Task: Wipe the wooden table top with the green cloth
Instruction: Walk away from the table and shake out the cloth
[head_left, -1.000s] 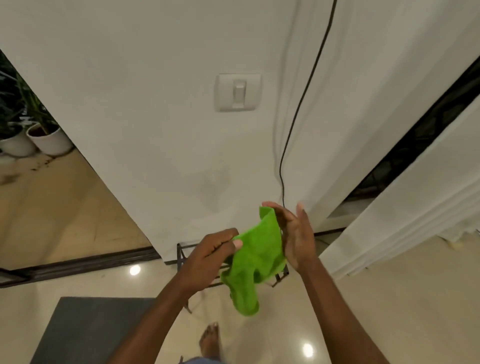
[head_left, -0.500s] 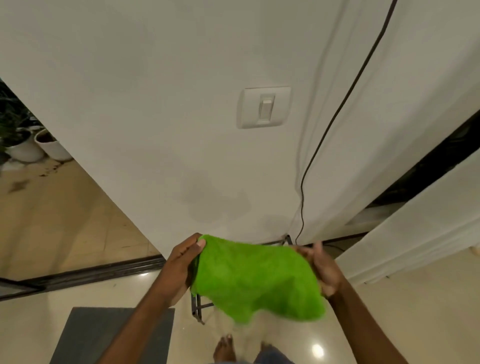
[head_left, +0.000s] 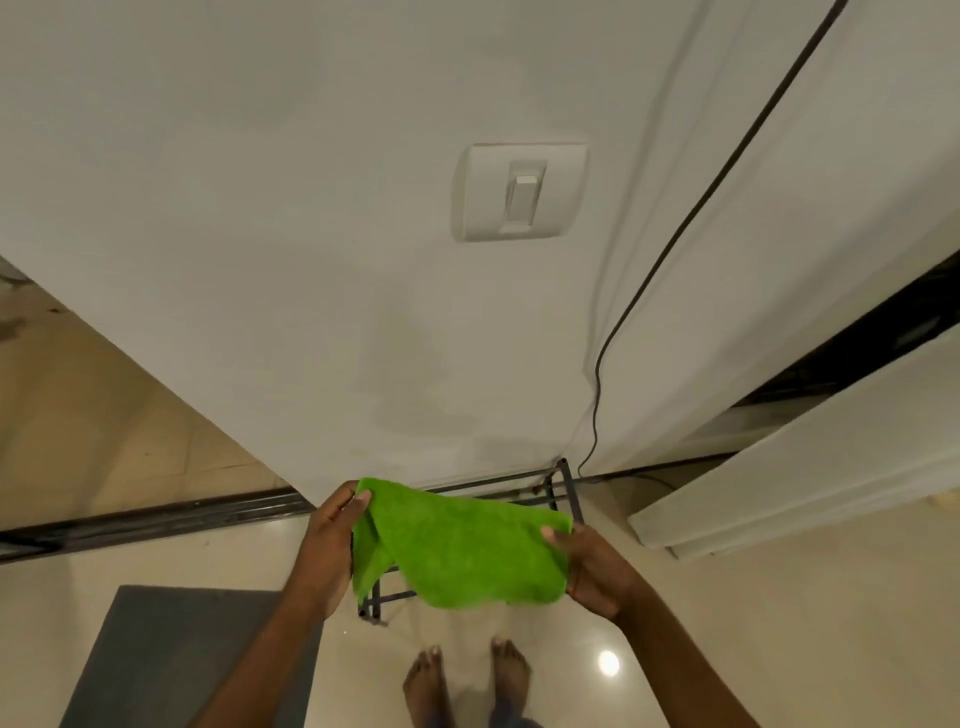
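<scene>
The green cloth (head_left: 467, 551) is spread out flat in the air between both hands, low in the middle of the head view. My left hand (head_left: 330, 545) pinches its left edge, where a flap folds down. My right hand (head_left: 592, 569) grips its right edge. Beneath the cloth stands a dark metal frame (head_left: 563, 488) against the wall, mostly hidden by the cloth. No wooden table top is in view.
A white wall with a light switch (head_left: 519, 192) rises straight ahead, and a black cable (head_left: 675, 244) runs down it to the floor. White curtains (head_left: 810, 478) hang at the right. A grey mat (head_left: 171, 654) lies on the glossy floor at lower left, my bare feet (head_left: 467, 680) below.
The cloth hung bunched from my two close hands a second ago. My hands have moved apart and pulled it out flat. The camera has moved closer to the wall.
</scene>
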